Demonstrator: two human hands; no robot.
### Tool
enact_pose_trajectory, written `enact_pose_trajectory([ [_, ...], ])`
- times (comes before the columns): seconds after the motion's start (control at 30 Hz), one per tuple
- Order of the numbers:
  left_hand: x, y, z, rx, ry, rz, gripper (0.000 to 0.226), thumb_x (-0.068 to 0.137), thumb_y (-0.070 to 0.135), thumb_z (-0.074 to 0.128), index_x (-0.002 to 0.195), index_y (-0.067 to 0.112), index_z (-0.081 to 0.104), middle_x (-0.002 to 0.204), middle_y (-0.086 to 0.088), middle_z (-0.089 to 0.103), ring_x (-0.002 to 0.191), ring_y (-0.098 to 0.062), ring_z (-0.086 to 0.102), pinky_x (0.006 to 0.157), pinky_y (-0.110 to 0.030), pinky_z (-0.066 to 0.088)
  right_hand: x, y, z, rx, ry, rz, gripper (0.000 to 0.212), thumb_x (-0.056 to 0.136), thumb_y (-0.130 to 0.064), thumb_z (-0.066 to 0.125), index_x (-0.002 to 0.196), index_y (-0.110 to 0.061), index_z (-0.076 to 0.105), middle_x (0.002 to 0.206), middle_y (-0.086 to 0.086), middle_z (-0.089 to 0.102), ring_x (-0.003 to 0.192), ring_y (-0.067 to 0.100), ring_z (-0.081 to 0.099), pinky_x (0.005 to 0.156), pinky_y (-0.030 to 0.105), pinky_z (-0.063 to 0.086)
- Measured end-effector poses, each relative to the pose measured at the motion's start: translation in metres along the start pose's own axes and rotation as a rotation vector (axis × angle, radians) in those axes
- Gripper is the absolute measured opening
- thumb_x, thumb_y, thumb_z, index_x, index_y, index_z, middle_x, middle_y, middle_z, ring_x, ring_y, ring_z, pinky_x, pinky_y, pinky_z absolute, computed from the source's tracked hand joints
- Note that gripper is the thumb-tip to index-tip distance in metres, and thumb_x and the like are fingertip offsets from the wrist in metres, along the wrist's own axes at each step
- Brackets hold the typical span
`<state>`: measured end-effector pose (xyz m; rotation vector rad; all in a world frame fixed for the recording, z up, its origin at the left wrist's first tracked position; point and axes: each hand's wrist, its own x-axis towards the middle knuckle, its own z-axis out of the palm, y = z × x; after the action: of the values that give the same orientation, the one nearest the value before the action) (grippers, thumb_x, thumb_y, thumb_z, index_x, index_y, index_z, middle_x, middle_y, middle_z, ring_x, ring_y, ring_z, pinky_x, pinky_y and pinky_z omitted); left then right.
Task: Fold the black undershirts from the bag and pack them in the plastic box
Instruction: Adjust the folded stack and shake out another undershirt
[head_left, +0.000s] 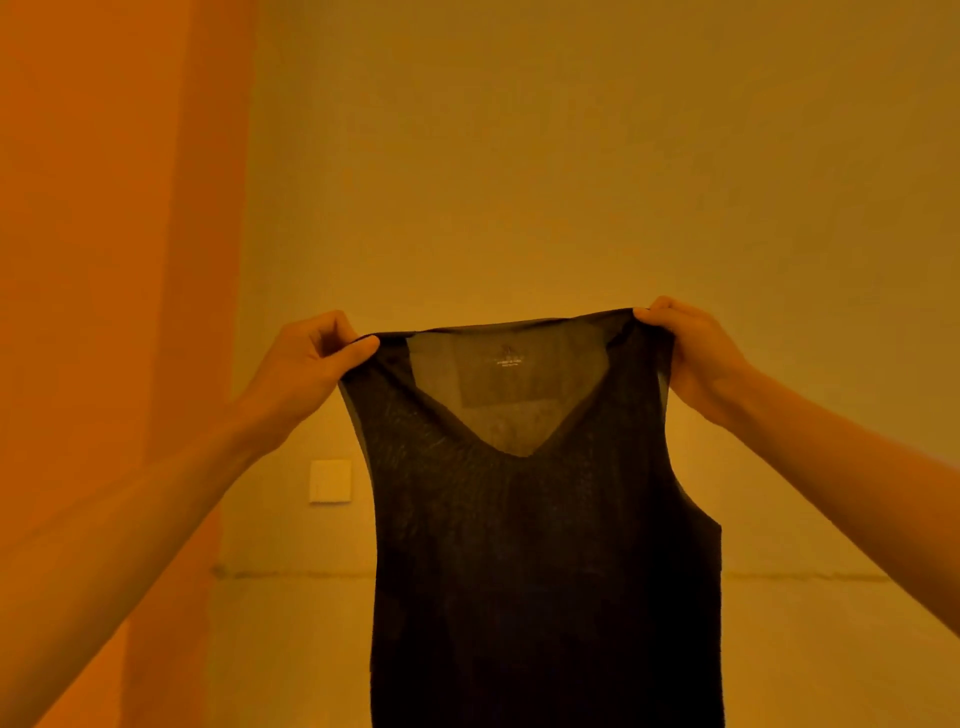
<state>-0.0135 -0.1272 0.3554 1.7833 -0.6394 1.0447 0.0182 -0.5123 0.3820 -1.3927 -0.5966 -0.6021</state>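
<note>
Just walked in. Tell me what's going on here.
A person is holding a black undershirt up in the air in front of a plain wall. The left hand pinches one shoulder strap and the right hand pinches the other, stretching the top edge between them. The shirt hangs open and unfolded, its neckline and printed label showing. Neither the bag nor the plastic box is in view.

undershirt (545, 545): hangs mid-scene between the hands — left hand (306, 364), right hand (691, 353)
wall plate (330, 480): far, left of undershirt
</note>
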Motion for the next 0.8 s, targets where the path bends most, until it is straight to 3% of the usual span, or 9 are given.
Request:
enact_pose_trajectory([
  [0.1, -0.003, 0.003, -0.002, -0.105, -0.032, -0.007, 0.025, 0.084, 0.025, 0.074, 0.074, 0.015, 0.053, 0.075, -0.006, 0.060, 0.069, -0.010, 0.056, 0.058, -0.015, 0.044, -0.006, -0.003, 0.004, 0.020, -0.012, -0.023, 0.033, 0.097, -0.016, 0.061, 0.067, -0.018, 0.049, 0.066, -0.004, 0.051, 0.066, 0.009, 0.053, 0.062, 0.022, 0.043],
  [0.23, -0.014, 0.001, -0.004, 0.026, -0.090, 0.003, 0.010, 0.091, 0.024, 0.072, 0.101, 0.021, 0.073, 0.077, -0.003, 0.061, 0.075, -0.014, 0.058, 0.066, -0.022, 0.044, -0.020, 0.002, 0.005, -0.148, -0.058, -0.088, 0.014, 0.095, -0.015, 0.067, 0.082, -0.017, 0.069, 0.078, -0.003, 0.066, 0.080, 0.010, 0.063, 0.075, 0.024, 0.049],
  [0.37, -0.033, 0.007, -0.003, 0.119, -0.046, -0.063, 0.012, 0.097, 0.030, 0.066, 0.091, 0.023, 0.074, 0.087, -0.003, 0.070, 0.082, -0.012, 0.064, 0.067, -0.018, 0.047, -0.041, 0.008, -0.001, -0.358, -0.074, -0.141, 0.012, 0.094, -0.016, 0.068, 0.082, -0.016, 0.069, 0.084, 0.000, 0.067, 0.086, 0.014, 0.062, 0.083, 0.033, 0.048],
  [0.5, -0.051, 0.016, -0.004, -0.063, -0.006, -0.106, 0.028, 0.101, 0.022, 0.060, 0.075, 0.028, 0.069, 0.074, 0.005, 0.063, 0.073, -0.009, 0.060, 0.067, -0.024, 0.044, -0.061, 0.011, 0.003, -0.351, -0.026, -0.097, 0.020, 0.096, -0.016, 0.061, 0.076, -0.017, 0.064, 0.078, -0.001, 0.060, 0.083, 0.015, 0.056, 0.079, 0.031, 0.044],
  [0.6, -0.063, 0.021, -0.001, -0.050, 0.035, -0.117, 0.027, 0.103, 0.020, 0.054, 0.077, 0.023, 0.062, 0.076, -0.005, 0.054, 0.070, -0.019, 0.049, 0.063, -0.028, 0.036, -0.077, 0.010, 0.003, -0.420, -0.113, -0.089, 0.009, 0.098, -0.020, 0.064, 0.094, -0.018, 0.072, 0.089, 0.001, 0.069, 0.089, 0.015, 0.064, 0.078, 0.026, 0.049],
  [0.67, -0.069, 0.022, 0.003, 0.009, 0.108, -0.103, 0.022, 0.104, 0.022, 0.053, 0.083, 0.019, 0.061, 0.078, -0.006, 0.056, 0.071, -0.018, 0.050, 0.063, -0.029, 0.037, -0.088, 0.008, 0.000, -0.551, -0.209, -0.110, 0.015, 0.098, -0.026, 0.065, 0.109, -0.023, 0.075, 0.096, -0.003, 0.074, 0.095, 0.008, 0.068, 0.082, 0.024, 0.052],
  [0.8, -0.077, 0.024, 0.005, 0.125, 0.161, -0.125, 0.014, 0.105, 0.024, 0.054, 0.095, 0.019, 0.063, 0.090, 0.000, 0.066, 0.081, -0.015, 0.061, 0.065, -0.027, 0.044, -0.097, 0.007, -0.003, -0.496, -0.213, -0.105, 0.018, 0.098, -0.028, 0.064, 0.093, -0.017, 0.077, 0.092, -0.001, 0.072, 0.091, 0.012, 0.064, 0.085, 0.032, 0.048],
])
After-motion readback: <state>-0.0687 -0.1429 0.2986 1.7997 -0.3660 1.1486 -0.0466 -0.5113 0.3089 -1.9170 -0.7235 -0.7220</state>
